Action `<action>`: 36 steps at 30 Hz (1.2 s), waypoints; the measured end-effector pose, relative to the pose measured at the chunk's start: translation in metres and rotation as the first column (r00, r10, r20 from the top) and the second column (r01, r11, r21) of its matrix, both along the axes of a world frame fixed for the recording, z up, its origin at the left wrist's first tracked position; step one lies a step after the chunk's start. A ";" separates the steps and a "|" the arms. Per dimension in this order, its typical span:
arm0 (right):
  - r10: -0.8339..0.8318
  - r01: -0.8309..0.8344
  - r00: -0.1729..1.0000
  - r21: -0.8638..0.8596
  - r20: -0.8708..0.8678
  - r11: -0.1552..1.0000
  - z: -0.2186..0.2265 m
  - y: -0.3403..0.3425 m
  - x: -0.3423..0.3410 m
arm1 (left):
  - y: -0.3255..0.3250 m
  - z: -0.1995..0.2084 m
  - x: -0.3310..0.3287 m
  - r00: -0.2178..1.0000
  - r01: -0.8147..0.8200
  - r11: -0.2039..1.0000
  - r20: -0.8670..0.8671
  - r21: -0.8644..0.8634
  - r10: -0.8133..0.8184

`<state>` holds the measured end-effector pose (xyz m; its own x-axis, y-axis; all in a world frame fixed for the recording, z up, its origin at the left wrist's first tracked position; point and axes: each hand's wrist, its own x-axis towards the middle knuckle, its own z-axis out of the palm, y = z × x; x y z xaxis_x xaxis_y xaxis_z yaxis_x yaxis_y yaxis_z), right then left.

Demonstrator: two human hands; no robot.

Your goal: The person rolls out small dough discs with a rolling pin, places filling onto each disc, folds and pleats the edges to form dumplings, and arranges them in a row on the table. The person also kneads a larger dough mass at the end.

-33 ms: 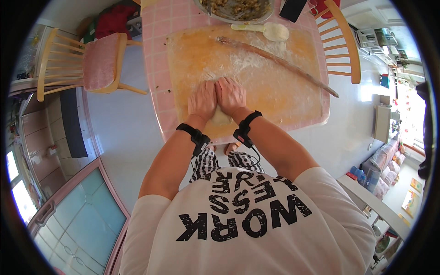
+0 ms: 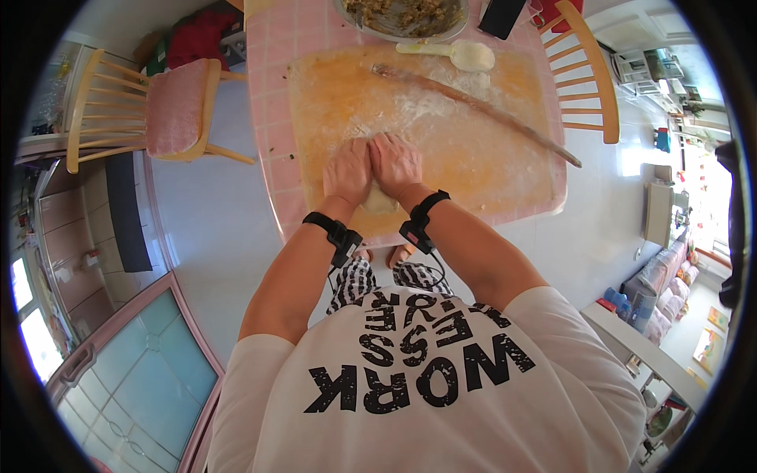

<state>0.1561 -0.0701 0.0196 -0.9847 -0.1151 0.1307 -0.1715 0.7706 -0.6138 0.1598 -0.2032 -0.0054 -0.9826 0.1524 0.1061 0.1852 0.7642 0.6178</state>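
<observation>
Side by side, my left hand (image 2: pixel 348 169) and my right hand (image 2: pixel 397 163) press down on a pale lump of dough (image 2: pixel 380 202). Their fingers are curled over its far side, with the thumbs close together. Most of the dough is hidden under the palms; its near end shows between my wrists. It rests on a floured yellowish board (image 2: pixel 489 185). Beyond my hands a long wooden rolling pin (image 2: pixel 473 104) lies slantwise across the board. Near the board's far edge is a scoop (image 2: pixel 471 56) with a pale green handle and white flour in it.
A metal bowl (image 2: pixel 430 35) of chopped brown filling stands at the far side of the pink checked table (image 2: pixel 268 102), with a black phone (image 2: pixel 501 17) to its right. Wooden chairs stand left (image 2: pixel 181 110) and right (image 2: pixel 587 71). Black bands with cables circle both my wrists.
</observation>
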 end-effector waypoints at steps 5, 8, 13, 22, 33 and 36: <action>-0.015 -0.022 0.990 -0.261 -0.138 0.965 0.029 0.004 0.050 | -0.001 0.034 0.009 0.927 -0.173 0.952 0.369 0.252 0.071; -0.217 0.324 0.943 -0.551 0.252 0.769 0.024 0.001 0.073 | 0.023 0.040 0.058 0.995 -0.040 0.998 -0.094 0.040 0.044; -0.259 0.232 0.962 -0.244 -0.085 0.941 -0.014 0.000 0.050 | 0.034 0.024 0.068 0.984 -0.067 0.997 -0.168 -0.024 0.062; -0.122 0.150 0.973 -0.140 0.195 0.979 -0.011 0.007 -0.002 | 0.024 0.003 0.007 0.965 -0.025 0.973 0.250 -0.230 0.084; -0.180 0.133 0.980 -0.406 -0.080 0.904 0.029 0.007 0.079 | 0.032 0.037 0.081 0.995 -0.096 0.991 -0.004 -0.094 0.096; -0.223 0.194 0.971 -0.273 -0.079 0.942 0.012 0.005 0.074 | 0.038 0.033 0.087 0.982 -0.161 0.986 -0.109 -0.034 0.157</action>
